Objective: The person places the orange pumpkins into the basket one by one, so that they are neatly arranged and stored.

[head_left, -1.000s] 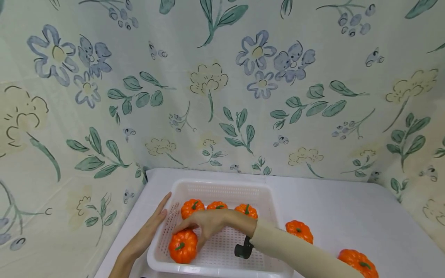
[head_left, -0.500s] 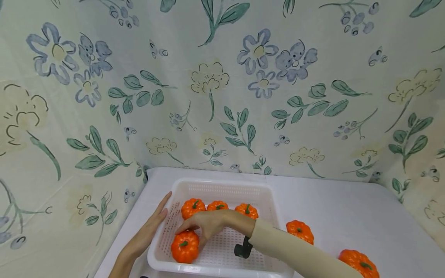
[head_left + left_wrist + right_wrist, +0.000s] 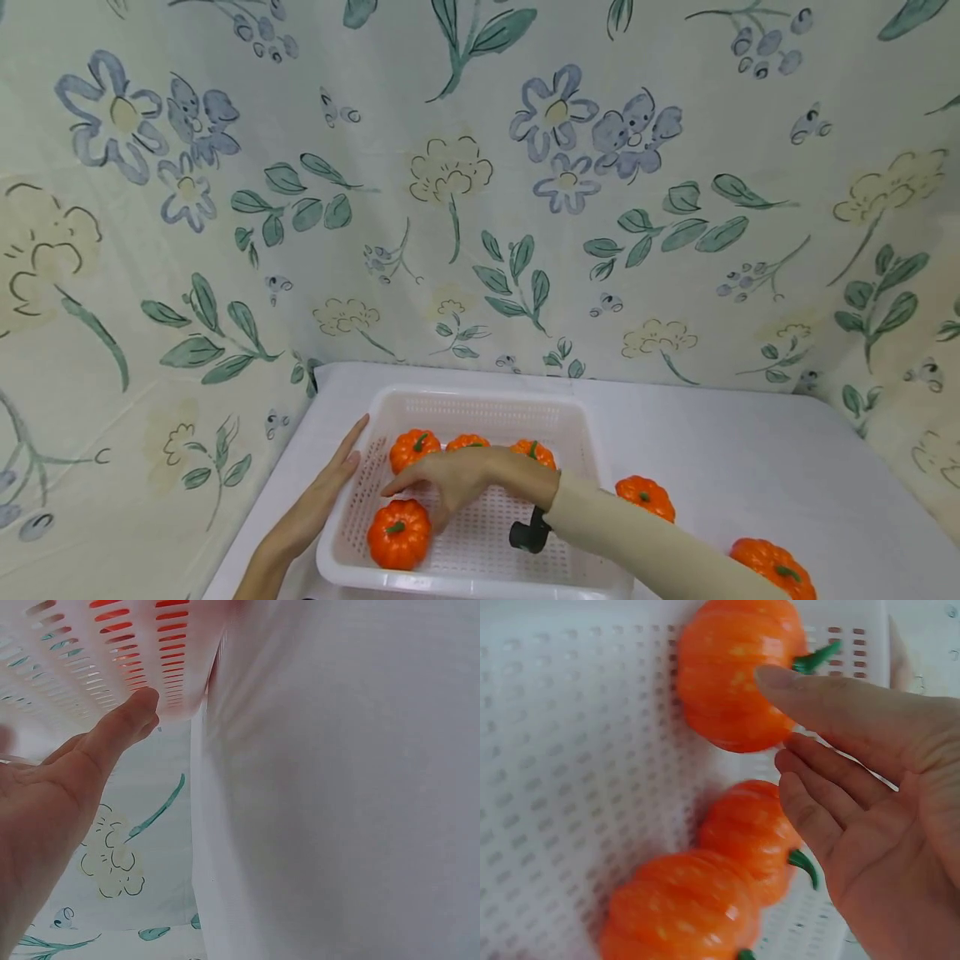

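A white plastic basket [image 3: 480, 581] with perforated walls stands on the white-covered table. Beside its left wall, my left hand [image 3: 318, 504] rests with fingers fairly straight; in the left wrist view its fingertips meet the slotted side. My right hand [image 3: 450, 483] is inside the basket, fingers spread and relaxed around the back and right of an orange toy pumpkin [image 3: 399, 535] with a green stem. The right wrist view has the thumb [image 3: 810, 691] over that pumpkin [image 3: 739, 671], without a grip. Further back are three more pumpkins, the left one [image 3: 411, 450] plainest, the others partly behind my right hand.
Two more pumpkins lie on the table right of the basket, one near its wall [image 3: 647, 498] and one closer to me [image 3: 776, 568]. A floral cloth [image 3: 480, 208] hangs behind and to the left. A small black device [image 3: 530, 533] is strapped at my right wrist.
The right hand held the front-left pumpkin and shifted it slightly right; now its fingers have loosened and lifted a little off it. The left hand has stayed put.
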Tool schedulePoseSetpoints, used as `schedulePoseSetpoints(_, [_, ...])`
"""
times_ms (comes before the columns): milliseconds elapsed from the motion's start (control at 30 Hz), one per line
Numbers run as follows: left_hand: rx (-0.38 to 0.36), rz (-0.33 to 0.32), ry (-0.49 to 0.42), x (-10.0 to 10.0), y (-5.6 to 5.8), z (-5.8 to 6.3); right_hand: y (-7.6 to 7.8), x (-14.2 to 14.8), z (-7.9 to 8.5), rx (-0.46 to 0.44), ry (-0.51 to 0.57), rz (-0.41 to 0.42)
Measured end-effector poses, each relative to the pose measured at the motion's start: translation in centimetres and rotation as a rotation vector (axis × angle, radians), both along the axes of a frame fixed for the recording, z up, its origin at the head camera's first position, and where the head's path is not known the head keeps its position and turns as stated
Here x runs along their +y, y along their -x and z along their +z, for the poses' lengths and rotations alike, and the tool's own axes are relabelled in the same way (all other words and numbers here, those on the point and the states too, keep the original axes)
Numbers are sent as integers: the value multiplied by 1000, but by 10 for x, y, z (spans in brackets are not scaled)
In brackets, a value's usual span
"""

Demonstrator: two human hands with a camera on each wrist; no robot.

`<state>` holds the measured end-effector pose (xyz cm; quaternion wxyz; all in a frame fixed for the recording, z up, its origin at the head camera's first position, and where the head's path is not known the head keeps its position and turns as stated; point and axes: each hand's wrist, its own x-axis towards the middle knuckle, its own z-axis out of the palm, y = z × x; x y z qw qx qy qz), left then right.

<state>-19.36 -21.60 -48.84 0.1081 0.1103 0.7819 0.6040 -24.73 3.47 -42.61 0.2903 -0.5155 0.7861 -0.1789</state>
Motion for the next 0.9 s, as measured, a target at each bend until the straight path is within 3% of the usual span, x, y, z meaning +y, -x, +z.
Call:
schedulePoseSetpoints(233, [3,11,16,0,-1,0,-4,31,36,43,43,-92])
schedulePoseSetpoints(433, [-8,17,19,1,-1,0,-6,84,55,-15,105,-283])
schedulePoseSetpoints(567, [-15,20,23,2,-2,1,-10,131,59,19,165,-420])
schedulePoseSetpoints(767, [2,7,18,3,-2,2,-26,207,56,155,262,-608])
schedulePoseSetpoints(900, [5,-2,7,2,-2,3,-40,248,49,214,250,-719])
